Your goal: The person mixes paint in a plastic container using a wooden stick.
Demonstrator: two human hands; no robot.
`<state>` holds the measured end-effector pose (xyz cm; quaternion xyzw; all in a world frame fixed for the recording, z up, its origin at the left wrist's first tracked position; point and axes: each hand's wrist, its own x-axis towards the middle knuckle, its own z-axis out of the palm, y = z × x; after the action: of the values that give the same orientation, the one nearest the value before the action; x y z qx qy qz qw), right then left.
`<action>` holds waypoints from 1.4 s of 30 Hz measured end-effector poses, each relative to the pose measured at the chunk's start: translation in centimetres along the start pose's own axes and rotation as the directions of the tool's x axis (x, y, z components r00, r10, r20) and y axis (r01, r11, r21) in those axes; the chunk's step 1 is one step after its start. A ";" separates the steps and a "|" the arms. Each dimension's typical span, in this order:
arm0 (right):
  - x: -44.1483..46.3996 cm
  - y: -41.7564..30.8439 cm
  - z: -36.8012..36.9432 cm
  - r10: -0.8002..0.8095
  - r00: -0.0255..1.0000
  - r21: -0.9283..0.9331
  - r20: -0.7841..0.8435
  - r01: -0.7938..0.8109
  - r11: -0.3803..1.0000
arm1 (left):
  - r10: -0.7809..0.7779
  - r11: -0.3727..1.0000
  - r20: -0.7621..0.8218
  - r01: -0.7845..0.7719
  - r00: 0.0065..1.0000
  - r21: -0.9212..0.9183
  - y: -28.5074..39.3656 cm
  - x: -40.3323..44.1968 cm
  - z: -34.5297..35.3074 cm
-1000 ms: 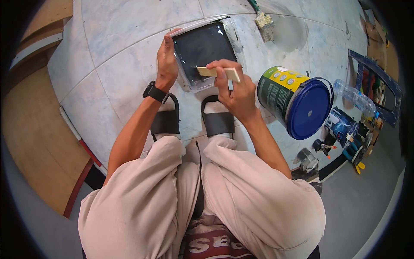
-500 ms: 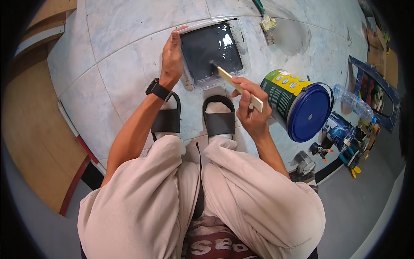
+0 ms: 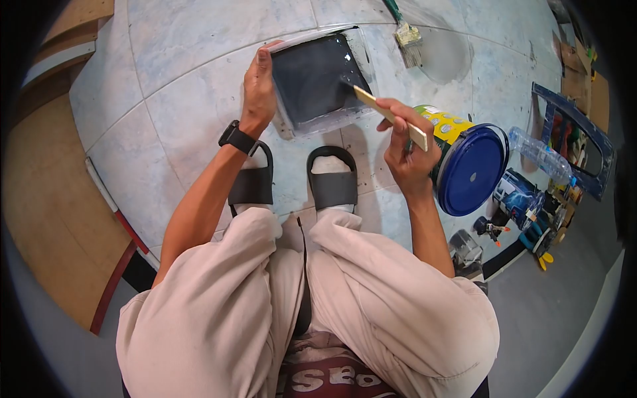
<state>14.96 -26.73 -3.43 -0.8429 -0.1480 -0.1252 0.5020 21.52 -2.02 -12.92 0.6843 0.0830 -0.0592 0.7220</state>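
Observation:
A clear square tub (image 3: 302,129) of dark liquid rests on the tiled floor. My left hand (image 3: 259,89) grips the tub's left side, thumb upward along the wall. In my right hand (image 3: 413,142) is a flat pale wooden stick (image 3: 391,118), pinched between thumb and fingers and slanting up to the left. The stick's far end is dark and reaches the liquid near the tub's right side. Just behind my right hand lies a green and yellow bucket with a blue lid (image 3: 472,171), partly covered by that hand.
A paint-stained brush (image 3: 407,41) lies beyond the tub to the right. Past the bucket are a plastic bottle (image 3: 541,156), a dark blue frame (image 3: 577,139), a clear cup (image 3: 466,249) and assorted tools. Wooden boards (image 3: 60,219) stand at the left.
My right hand has moved right with the stick, whose dark end has passed from the tub's near middle toward its right side. My left hand still holds the tub.

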 end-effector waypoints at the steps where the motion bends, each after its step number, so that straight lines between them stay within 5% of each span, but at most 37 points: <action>1: 0.9 -0.1 0.1 -0.045 0.999 -0.005 -0.013 0.045 0.999 | 0.003 1.000 -0.003 -0.003 1.000 -0.005 0.1 0.0 0.0; 6: 1.9 0.6 0.5 -0.078 0.992 -0.160 0.103 0.094 0.983 | 0.027 1.000 -0.005 -0.027 1.000 -0.002 0.1 0.0 0.0; 9: -0.8 0.3 0.3 0.037 0.999 -0.227 0.028 -0.030 0.973 | 0.010 1.000 -0.025 -0.010 1.000 -0.012 0.2 -0.2 0.1; 12: -2.1 -0.4 2.0 0.227 0.950 -0.037 -0.213 -0.241 0.970 | -0.001 1.000 -0.042 0.000 0.999 -0.017 0.3 -0.3 0.3; 19: -0.4 -1.3 6.8 0.387 0.912 0.278 -0.138 -0.340 0.899 | 0.000 1.000 -0.029 0.000 1.000 0.018 0.0 -0.1 0.3; 25: 3.5 1.0 3.8 0.301 0.934 0.154 -0.192 -0.274 0.949 | 0.012 1.000 -0.054 -0.012 0.998 0.006 0.1 -0.1 0.4; 27: 3.1 1.3 2.6 0.094 0.984 -0.222 -0.153 -0.127 0.967 | 0.020 1.000 -0.078 -0.020 0.997 0.000 0.0 -0.1 0.5; 28: 2.5 1.0 2.2 0.134 0.983 -0.234 -0.129 -0.161 0.959 | 0.025 1.000 -0.080 -0.025 0.996 0.002 -0.1 0.0 0.5; 33: 0.4 -1.0 4.4 0.236 0.966 -0.144 -0.107 -0.250 0.957 | 0.020 1.000 -0.053 -0.019 0.998 0.007 -0.4 0.0 0.2; 35: 0.8 -1.2 6.3 0.397 0.912 0.166 -0.100 -0.378 0.911 | -0.005 1.000 -0.027 0.004 1.000 -0.010 -0.7 0.0 0.2; 36: 1.2 -0.6 7.3 0.339 0.934 0.254 -0.115 -0.302 0.919 | -0.005 1.000 -0.023 0.005 1.000 -0.010 -0.4 0.0 0.3; 41: 4.6 1.3 6.0 0.310 0.929 0.292 -0.203 -0.245 0.925 | -0.003 1.000 -0.023 0.003 1.000 -0.002 0.4 -0.2 0.4; 42: 4.9 1.5 5.2 0.239 0.945 0.168 -0.224 -0.205 0.964 | -0.002 1.000 -0.024 0.002 1.000 -0.002 0.4 -0.1 0.4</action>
<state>20.41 -22.21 -5.33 -0.7946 0.0021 -0.1589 0.5859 21.47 -2.36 -12.51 0.6840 0.0922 -0.0517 0.7217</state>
